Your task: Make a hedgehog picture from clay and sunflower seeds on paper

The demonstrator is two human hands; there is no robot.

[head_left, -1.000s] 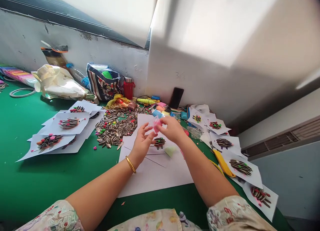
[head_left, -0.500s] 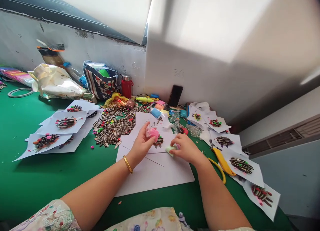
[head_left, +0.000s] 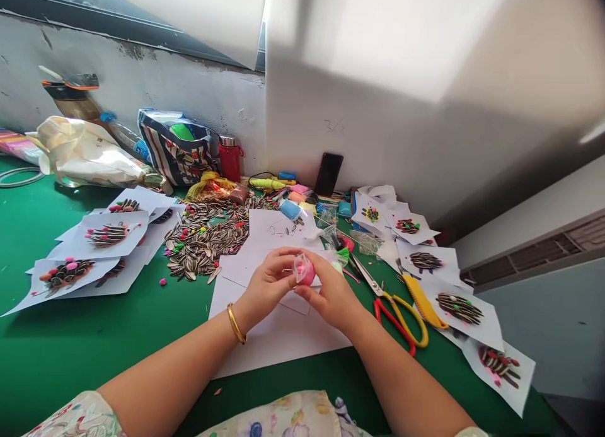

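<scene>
Over the white sheets of paper (head_left: 278, 345), my left hand (head_left: 267, 282) and my right hand (head_left: 335, 295) meet around a lump of pink modelling clay (head_left: 305, 272) in clear plastic. Fingers of both hands close on it from either side. Behind them a sheet with a pencil drawing (head_left: 265, 232) carries a few striped seeds. A light green packet (head_left: 341, 256) lies just beyond my right hand. Scissors (head_left: 399, 314) with red and yellow handles rest to the right of that hand. The small seed picture under my hands is hidden.
Striped sunflower seeds (head_left: 205, 241) are heaped at the left of the paper. Seed-hedgehog pictures lie in a left stack (head_left: 111, 232) and a right row (head_left: 425, 260). A phone (head_left: 329, 174) leans on the wall; a red bottle (head_left: 230, 159) and a striped bag (head_left: 177, 148) stand behind.
My right hand has let go of the light green packet and moved left to the pink clay. My left hand has brought the clay slightly right and lower. The scissors now show fully.
</scene>
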